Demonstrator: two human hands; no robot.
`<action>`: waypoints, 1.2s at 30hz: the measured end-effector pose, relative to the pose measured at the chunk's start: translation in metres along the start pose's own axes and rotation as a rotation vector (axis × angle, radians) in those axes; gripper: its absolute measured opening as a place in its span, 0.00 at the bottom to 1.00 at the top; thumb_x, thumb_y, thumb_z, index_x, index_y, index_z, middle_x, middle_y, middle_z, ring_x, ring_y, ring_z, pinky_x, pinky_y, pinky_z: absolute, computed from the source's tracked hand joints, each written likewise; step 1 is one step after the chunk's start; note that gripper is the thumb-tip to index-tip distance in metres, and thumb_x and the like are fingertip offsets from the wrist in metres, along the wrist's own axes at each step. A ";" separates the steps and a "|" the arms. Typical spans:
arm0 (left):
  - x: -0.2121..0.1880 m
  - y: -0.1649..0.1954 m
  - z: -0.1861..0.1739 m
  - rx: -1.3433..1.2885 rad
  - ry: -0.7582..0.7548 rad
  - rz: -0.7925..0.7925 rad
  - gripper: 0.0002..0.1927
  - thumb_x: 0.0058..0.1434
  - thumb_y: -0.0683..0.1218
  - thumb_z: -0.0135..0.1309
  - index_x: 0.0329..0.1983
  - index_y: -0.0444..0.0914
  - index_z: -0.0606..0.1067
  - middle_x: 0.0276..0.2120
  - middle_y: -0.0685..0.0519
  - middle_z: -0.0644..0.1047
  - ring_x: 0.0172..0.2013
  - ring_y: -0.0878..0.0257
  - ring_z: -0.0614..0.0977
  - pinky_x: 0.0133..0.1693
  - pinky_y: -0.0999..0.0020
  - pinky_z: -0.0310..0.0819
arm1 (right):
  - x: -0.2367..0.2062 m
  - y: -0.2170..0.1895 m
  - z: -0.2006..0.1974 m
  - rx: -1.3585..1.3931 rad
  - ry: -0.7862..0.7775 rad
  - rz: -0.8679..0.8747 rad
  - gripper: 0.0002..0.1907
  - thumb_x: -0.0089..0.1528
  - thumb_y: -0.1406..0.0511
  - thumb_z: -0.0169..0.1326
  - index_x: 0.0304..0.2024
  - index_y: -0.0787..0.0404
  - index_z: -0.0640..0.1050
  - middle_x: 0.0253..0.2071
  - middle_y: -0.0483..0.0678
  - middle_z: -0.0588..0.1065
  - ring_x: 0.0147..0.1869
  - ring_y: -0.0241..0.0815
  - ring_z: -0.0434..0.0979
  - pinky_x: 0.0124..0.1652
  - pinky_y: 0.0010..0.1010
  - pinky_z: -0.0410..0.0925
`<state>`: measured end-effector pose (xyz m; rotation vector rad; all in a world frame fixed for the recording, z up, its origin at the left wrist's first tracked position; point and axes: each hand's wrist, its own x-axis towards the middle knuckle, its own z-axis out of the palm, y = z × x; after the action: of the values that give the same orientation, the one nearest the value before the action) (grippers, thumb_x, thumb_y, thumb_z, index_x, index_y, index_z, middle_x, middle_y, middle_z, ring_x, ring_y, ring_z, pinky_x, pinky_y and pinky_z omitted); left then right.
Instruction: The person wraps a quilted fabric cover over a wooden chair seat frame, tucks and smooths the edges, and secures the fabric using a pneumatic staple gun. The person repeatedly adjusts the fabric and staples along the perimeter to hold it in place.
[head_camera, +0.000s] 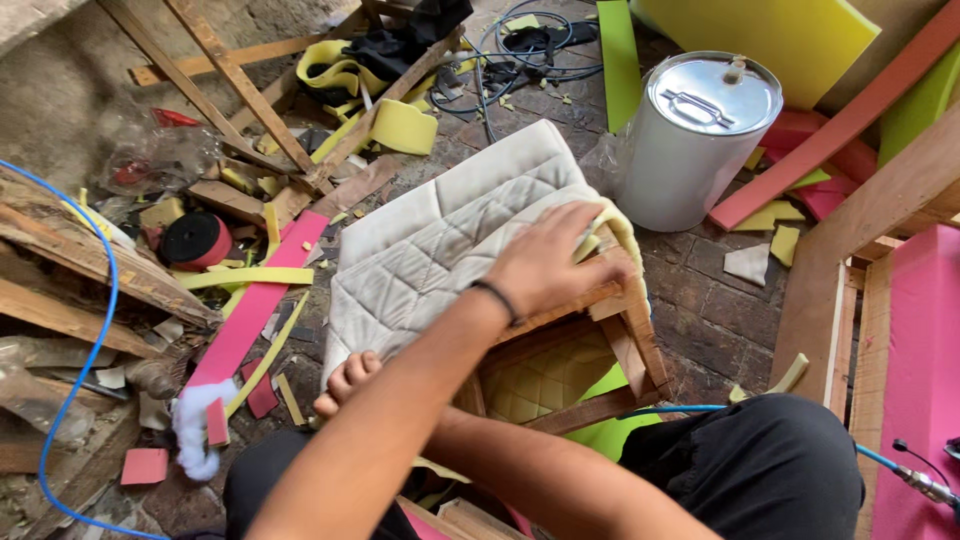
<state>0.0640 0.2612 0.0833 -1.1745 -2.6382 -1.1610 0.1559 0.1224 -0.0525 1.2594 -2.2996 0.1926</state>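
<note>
One hand (548, 262) presses quilted grey fabric (450, 240) flat over a wooden frame (620, 330); the other hand (345, 382) grips the fabric's near edge.

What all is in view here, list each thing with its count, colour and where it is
quilted fabric: one, off-white, centre, draped over the wooden frame
wooden frame: one, bare wood, centre, under the fabric
metal can: one, silver with lid, upper right on the brick floor
foam sheets: several, yellow-green, top right
pink foam strip: one, left of the fabric
tape roll: one, black and red, left
blue hose: one, left edge, over wooden planks
black cables: a tangle, top centre
pink padded panel: one, right edge
left hand: gripping the fabric's near edge
right hand: pressed flat on the fabric at the frame's top
</note>
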 end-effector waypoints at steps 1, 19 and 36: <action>0.016 0.013 0.010 -0.066 0.018 -0.100 0.47 0.59 0.73 0.54 0.71 0.38 0.67 0.66 0.41 0.71 0.68 0.47 0.70 0.67 0.55 0.62 | 0.001 -0.006 0.012 -0.101 0.029 -0.005 0.15 0.62 0.53 0.45 0.44 0.52 0.72 0.45 0.59 0.75 0.50 0.60 0.77 0.51 0.51 0.68; 0.061 -0.017 0.006 0.147 0.047 -0.559 0.14 0.48 0.60 0.66 0.39 0.58 0.84 0.45 0.57 0.84 0.47 0.57 0.85 0.51 0.60 0.77 | -0.199 0.102 -0.165 0.194 0.465 0.349 0.22 0.48 0.53 0.66 0.43 0.50 0.77 0.43 0.47 0.72 0.52 0.49 0.70 0.56 0.50 0.62; -0.002 0.004 -0.041 0.370 0.335 0.354 0.02 0.51 0.41 0.59 0.29 0.39 0.78 0.28 0.47 0.80 0.31 0.48 0.83 0.35 0.55 0.77 | -0.121 0.171 -0.104 0.150 0.549 1.028 0.25 0.64 0.52 0.57 0.56 0.60 0.71 0.50 0.56 0.71 0.60 0.56 0.68 0.65 0.47 0.51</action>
<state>0.0572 0.2353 0.1150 -1.1837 -2.1583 -0.6968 0.1069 0.3459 -0.0033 -0.0644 -2.2091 0.9320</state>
